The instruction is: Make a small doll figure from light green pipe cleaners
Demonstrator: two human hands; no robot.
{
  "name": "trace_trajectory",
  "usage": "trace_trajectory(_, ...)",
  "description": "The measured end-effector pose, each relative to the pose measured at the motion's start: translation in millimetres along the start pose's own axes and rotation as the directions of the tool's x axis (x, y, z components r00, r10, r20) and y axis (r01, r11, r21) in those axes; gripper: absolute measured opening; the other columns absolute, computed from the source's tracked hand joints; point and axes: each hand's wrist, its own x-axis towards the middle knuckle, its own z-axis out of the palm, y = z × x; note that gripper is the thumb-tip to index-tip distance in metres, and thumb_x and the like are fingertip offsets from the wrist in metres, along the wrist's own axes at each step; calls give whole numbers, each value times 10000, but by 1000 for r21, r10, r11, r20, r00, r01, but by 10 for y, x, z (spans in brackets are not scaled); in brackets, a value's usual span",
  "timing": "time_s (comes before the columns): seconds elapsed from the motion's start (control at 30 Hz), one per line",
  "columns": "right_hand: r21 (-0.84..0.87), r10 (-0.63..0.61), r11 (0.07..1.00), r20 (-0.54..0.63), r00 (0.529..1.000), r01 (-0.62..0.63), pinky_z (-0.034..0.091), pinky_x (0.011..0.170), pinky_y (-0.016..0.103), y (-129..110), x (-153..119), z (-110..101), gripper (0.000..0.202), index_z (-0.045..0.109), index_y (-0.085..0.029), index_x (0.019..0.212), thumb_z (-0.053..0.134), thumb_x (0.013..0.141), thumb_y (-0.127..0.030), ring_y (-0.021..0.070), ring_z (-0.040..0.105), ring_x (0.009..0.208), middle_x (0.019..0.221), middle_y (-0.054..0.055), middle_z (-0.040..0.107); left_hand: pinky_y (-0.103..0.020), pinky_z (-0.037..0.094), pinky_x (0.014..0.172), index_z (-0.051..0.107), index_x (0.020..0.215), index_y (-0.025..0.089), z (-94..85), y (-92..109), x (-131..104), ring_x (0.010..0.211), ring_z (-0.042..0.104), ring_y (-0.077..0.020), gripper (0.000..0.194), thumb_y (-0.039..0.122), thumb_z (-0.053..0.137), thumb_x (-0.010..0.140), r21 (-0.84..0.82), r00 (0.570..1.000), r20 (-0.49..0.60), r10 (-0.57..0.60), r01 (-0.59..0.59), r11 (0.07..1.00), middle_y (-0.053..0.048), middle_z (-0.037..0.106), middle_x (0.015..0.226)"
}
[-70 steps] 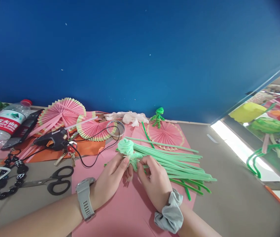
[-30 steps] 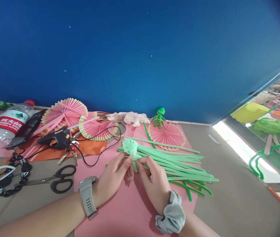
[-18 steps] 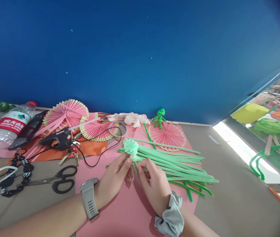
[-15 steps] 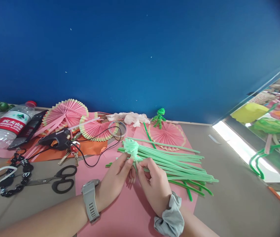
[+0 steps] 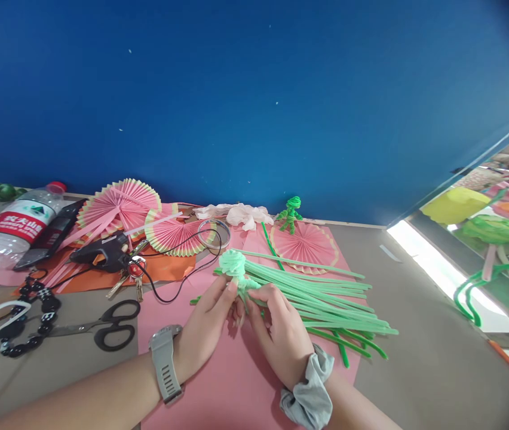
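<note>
Between my two hands is a small light-green pipe cleaner figure with a round coiled head on top. My left hand pinches it from the left, thumb just under the head. My right hand is closed on its right side, thumb and index finger on a short green piece; the fingers partly hide the lower body. Just behind and right of my hands lies a spread bundle of light-green pipe cleaners, with darker green ones under it. A finished-looking darker green pipe cleaner figure stands at the back.
Pink paper lies under my hands. Black scissors, a bead bracelet, keys, a glue gun and a plastic bottle are on the left. Pink paper fans rest against the blue wall.
The figure's coiled head has tilted slightly left and down between my fingers. My right fingers have shifted a little on the body. Everything else stays in place.
</note>
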Motion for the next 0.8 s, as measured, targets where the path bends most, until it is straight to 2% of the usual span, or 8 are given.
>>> trace_trajectory(0.2, -129, -81, 988, -13, 997, 79, 434, 630, 276, 0, 16, 6, 105, 444, -196, 825, 375, 855, -123, 166, 516, 725, 768, 34, 522, -226, 390, 517, 479, 781, 174, 0, -30, 25, 452, 440, -92, 260, 385, 366, 881, -31, 998, 56, -19, 20, 999, 52, 462, 527)
trace_trajectory(0.43, -141, -80, 987, -49, 996, 73, 423, 623, 288, 9, 8, 15, 115, 413, -197, 811, 370, 856, -101, 171, 482, 709, 754, 34, 493, -217, 367, 502, 464, 785, 180, 18, -30, 8, 446, 410, -84, 251, 387, 361, 883, -15, 999, 42, -32, 33, 999, 58, 451, 531)
trace_trajectory(0.8, -189, -145, 973, -42, 989, 135, 401, 618, 322, 27, 19, -7, 136, 455, -187, 792, 380, 864, -99, 177, 438, 669, 732, 39, 497, -215, 354, 482, 433, 768, 190, 22, -35, -5, 433, 405, -84, 251, 385, 338, 894, 9, 995, 99, -25, 24, 1000, 67, 437, 523)
